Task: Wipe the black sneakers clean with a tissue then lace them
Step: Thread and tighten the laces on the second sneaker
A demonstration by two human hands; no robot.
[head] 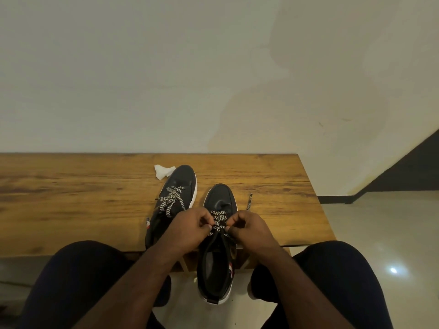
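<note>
i sat at a low wooden table (71, 198) set against a pale wall (166, 67), my knees in dark trousers at either side of the view. two black sneakers with white soles stood toe-away on the tabletop. the left sneaker (177, 191) sat further back, its black-and-white zigzag lace (171, 200) already crossed over the tongue, with a crumpled white tissue (162, 171) lying just beside its toe. the right sneaker (219, 233) stood nearer to me, its heel hanging past the table's front edge over the tiled floor (380, 222). both my hands worked at its upper eyelets: my left hand (190, 227) had its fingers curled, thumb and fingertips pinching the lace on the right sneaker (218, 218) at the left side of the tongue, while my right hand (249, 230) was curled the same way, pinching that lace at the right side. a loose end of the lace (249, 202) lay on the wood just right of the toe, tip pointing away from me. a bright light spot showed on the floor by my right knee.
</note>
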